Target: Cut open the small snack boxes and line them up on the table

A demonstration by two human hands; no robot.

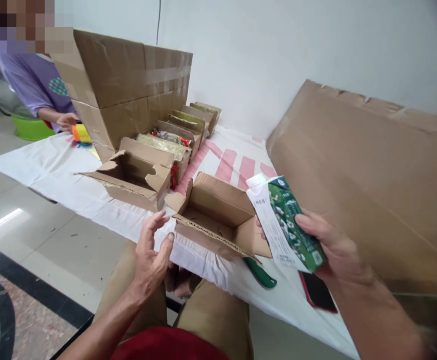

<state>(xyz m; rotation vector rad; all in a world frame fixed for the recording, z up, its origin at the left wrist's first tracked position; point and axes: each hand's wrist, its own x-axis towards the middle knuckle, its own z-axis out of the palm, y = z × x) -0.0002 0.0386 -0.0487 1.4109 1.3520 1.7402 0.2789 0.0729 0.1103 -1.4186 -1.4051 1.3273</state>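
Observation:
A white and green milk carton (284, 225) is gripped in my right hand (334, 245), tilted over the right end of an open cardboard box (210, 235). Inside, that box shows bare cardboard. My left hand (152, 255) hovers by the box's near left corner, fingers apart and holding nothing. Left of it stands a second open cardboard box (137, 195) with raised flaps. A green handle (261, 274) pokes out from beneath the near box, its other end hidden.
Behind, several small boxes (180, 150) hold packaged items, beside large stacked cartons (128, 75). A phone (319, 292) lies at the right. A big cardboard sheet (368, 185) leans there. Across the table, a person in a purple top (34, 85) handles a yellow and orange object (82, 133).

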